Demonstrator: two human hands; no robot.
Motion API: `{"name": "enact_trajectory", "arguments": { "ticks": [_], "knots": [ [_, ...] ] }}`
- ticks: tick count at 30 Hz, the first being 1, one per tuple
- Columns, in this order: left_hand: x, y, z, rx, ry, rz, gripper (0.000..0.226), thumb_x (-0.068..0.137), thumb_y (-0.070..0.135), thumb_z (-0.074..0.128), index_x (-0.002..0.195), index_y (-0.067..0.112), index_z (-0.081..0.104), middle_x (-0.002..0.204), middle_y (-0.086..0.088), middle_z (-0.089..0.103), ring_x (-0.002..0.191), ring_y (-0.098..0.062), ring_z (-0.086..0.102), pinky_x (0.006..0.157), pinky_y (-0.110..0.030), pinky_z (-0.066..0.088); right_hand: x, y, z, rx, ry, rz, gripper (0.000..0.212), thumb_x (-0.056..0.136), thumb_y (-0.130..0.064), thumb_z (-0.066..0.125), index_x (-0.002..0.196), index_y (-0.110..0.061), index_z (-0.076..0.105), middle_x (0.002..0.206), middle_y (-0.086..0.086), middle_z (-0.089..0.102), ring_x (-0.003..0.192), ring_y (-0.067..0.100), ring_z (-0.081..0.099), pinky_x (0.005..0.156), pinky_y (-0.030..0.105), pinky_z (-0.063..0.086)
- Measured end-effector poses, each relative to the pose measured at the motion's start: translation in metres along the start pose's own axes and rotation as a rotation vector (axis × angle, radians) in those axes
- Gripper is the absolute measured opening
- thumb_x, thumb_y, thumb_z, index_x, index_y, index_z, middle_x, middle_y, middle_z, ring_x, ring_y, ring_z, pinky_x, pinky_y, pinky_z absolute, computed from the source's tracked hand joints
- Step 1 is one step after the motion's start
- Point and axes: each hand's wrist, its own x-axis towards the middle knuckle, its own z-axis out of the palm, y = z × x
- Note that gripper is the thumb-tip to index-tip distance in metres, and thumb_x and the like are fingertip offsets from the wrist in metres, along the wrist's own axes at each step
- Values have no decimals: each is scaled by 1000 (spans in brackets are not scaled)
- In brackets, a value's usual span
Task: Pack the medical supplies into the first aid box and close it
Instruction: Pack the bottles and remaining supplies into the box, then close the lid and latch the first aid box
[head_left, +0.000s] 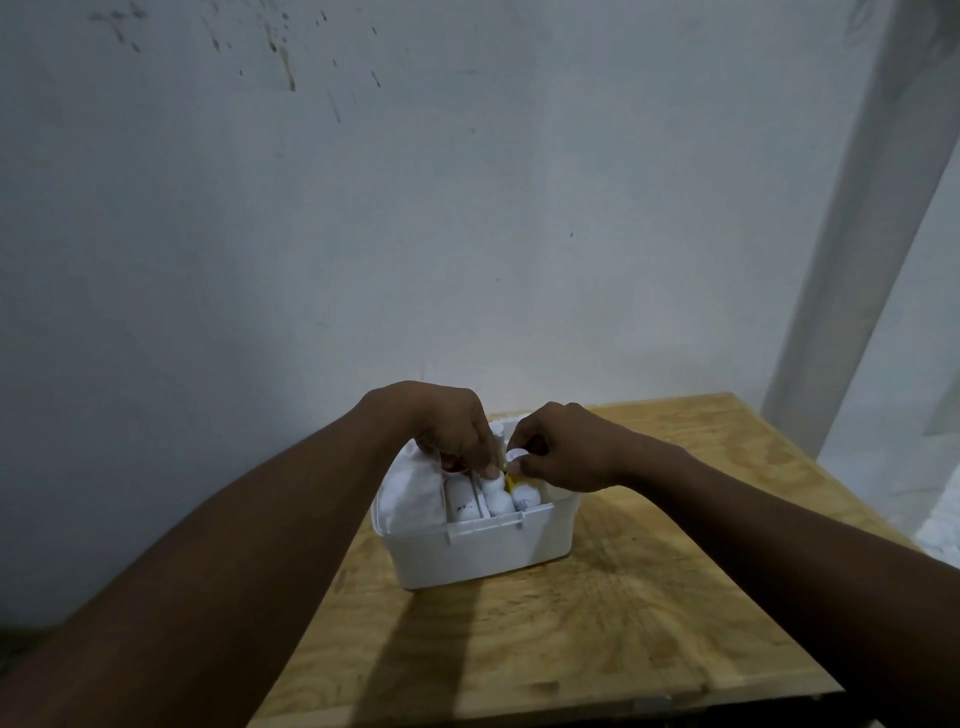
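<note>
A white first aid box (483, 551) stands open on a wooden table (597, 623). Inside, a folded white cloth (413, 493) fills the left side, and white bottles (500, 500) lie side by side on the right, with something yellow (511, 482) among them. My left hand (452, 431) reaches down into the box, fingertips on the top of a white bottle. My right hand (566, 449) hovers over the box's right part and pinches a small white round piece (515, 456). No lid of the box is visible.
The table stands against a stained grey wall (415, 208). A white post (852, 260) rises at the back right. The table's left edge runs diagonally close to the box, and its front edge is near the bottom of the view.
</note>
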Motion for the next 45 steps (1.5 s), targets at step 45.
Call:
{"name": "enact_trajectory", "arguments": {
  "ticks": [45],
  "knots": [
    [3,-115,22,-1079,570,-385,43,95,45,61,105,4,69,100,-14,77,91,-33,71,94,-46,56,69,49,16,1005,290,626,10,86,-1,56,86,-6,64,91,15,68,74,26,62,63,33,49]
  ]
}}
